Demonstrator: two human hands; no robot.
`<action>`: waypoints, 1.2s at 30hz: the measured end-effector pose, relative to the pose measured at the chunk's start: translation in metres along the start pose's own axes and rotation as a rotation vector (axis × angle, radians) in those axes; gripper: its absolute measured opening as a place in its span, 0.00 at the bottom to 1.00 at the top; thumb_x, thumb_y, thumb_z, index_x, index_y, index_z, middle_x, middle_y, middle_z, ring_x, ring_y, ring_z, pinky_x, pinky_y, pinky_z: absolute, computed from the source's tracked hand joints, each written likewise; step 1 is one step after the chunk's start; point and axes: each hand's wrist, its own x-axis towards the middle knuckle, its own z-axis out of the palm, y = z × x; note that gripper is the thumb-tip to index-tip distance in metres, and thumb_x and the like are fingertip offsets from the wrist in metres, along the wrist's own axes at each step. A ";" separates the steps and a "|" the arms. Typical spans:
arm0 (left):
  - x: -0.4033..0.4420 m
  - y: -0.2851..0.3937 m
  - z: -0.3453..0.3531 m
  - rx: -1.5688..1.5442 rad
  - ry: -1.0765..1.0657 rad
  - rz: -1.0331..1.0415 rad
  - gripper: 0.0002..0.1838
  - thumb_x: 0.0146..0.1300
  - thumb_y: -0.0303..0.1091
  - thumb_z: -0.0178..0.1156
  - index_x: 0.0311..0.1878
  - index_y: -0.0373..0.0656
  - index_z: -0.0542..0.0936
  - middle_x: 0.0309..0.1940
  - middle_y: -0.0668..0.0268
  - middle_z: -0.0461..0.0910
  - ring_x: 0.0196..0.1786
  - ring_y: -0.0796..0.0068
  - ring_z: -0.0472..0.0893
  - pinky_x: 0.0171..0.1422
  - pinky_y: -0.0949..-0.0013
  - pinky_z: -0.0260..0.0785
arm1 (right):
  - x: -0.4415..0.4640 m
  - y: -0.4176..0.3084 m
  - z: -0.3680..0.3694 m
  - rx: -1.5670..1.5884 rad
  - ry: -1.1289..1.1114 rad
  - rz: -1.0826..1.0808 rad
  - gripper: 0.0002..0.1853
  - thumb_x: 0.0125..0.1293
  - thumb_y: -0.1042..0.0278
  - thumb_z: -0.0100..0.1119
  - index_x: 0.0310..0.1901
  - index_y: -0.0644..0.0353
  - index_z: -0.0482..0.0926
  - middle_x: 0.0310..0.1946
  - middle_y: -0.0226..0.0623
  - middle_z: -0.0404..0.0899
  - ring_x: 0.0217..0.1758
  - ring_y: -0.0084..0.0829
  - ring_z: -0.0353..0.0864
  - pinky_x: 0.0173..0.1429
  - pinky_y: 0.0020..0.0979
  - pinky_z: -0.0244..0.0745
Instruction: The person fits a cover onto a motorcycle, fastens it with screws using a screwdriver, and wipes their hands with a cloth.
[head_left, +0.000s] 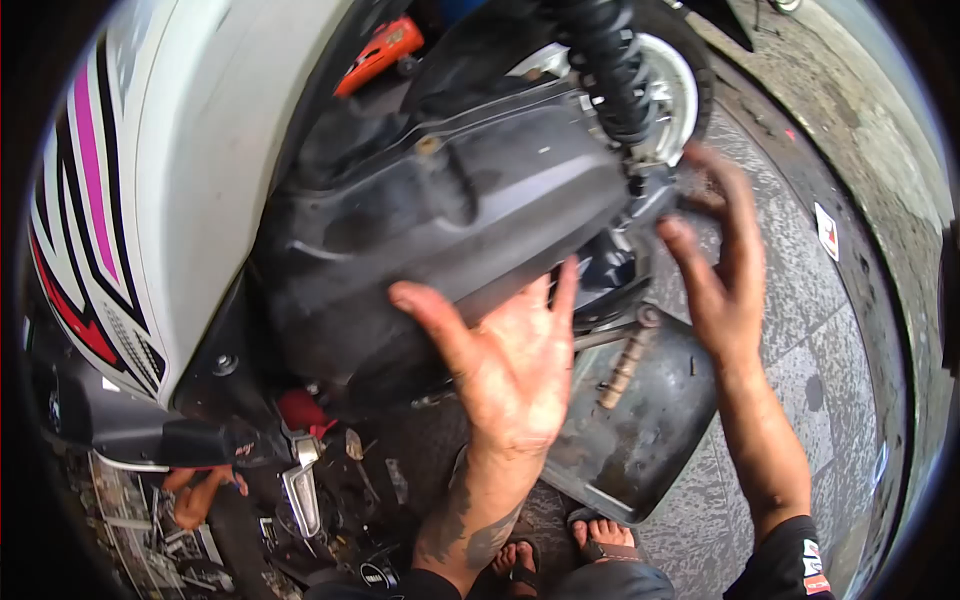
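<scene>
Black plastic, scuffed in places, made up the long cover at the centre of the view, set between the white body panel on the left and the shock absorber and wheel at upper right. My left hand was turned palm up at the cover's lower edge, thumb and fingers spread apart, the thumb in front of its face; whether they pressed on it, I could not tell. My right hand, blurred, was raised near the cover's wheel end, its thumb and fingers likewise apart. Below, a grey tray lay on the paved floor; a brown, rod-shaped piece appeared against it, contact unclear. Another person's arm showed at lower left.
</scene>
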 end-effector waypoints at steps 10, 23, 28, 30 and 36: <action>0.002 -0.003 -0.002 0.073 -0.049 0.037 0.50 0.57 0.77 0.52 0.76 0.59 0.57 0.74 0.70 0.60 0.76 0.64 0.57 0.77 0.49 0.48 | 0.006 -0.001 0.020 0.093 -0.350 0.214 0.34 0.68 0.52 0.62 0.72 0.57 0.66 0.43 0.50 0.75 0.46 0.45 0.80 0.51 0.40 0.74; 0.004 -0.006 0.003 0.119 -0.025 0.043 0.51 0.55 0.77 0.55 0.75 0.54 0.60 0.72 0.62 0.62 0.75 0.58 0.58 0.77 0.44 0.52 | 0.010 0.004 0.026 0.109 -0.288 0.205 0.34 0.67 0.49 0.63 0.70 0.55 0.69 0.40 0.46 0.73 0.39 0.37 0.76 0.49 0.37 0.73; 0.003 -0.003 -0.003 0.147 -0.080 -0.024 0.51 0.58 0.79 0.46 0.76 0.53 0.56 0.73 0.64 0.61 0.71 0.63 0.64 0.69 0.56 0.62 | 0.021 -0.021 0.015 -0.166 -0.303 -0.282 0.49 0.44 0.65 0.78 0.70 0.59 0.65 0.65 0.50 0.64 0.68 0.52 0.66 0.72 0.45 0.64; 0.003 -0.004 -0.004 0.155 -0.075 -0.010 0.52 0.57 0.79 0.48 0.76 0.53 0.57 0.73 0.63 0.61 0.71 0.61 0.64 0.72 0.53 0.59 | 0.040 -0.034 0.012 -0.287 -0.530 -0.424 0.59 0.31 0.70 0.80 0.71 0.63 0.60 0.72 0.54 0.57 0.78 0.54 0.54 0.78 0.47 0.57; 0.002 -0.006 0.003 0.132 -0.061 0.002 0.53 0.57 0.79 0.50 0.77 0.52 0.55 0.75 0.64 0.59 0.74 0.59 0.59 0.77 0.50 0.53 | 0.100 -0.041 0.029 -0.673 -0.814 -0.669 0.69 0.32 0.45 0.83 0.77 0.52 0.51 0.67 0.64 0.62 0.75 0.60 0.58 0.77 0.49 0.57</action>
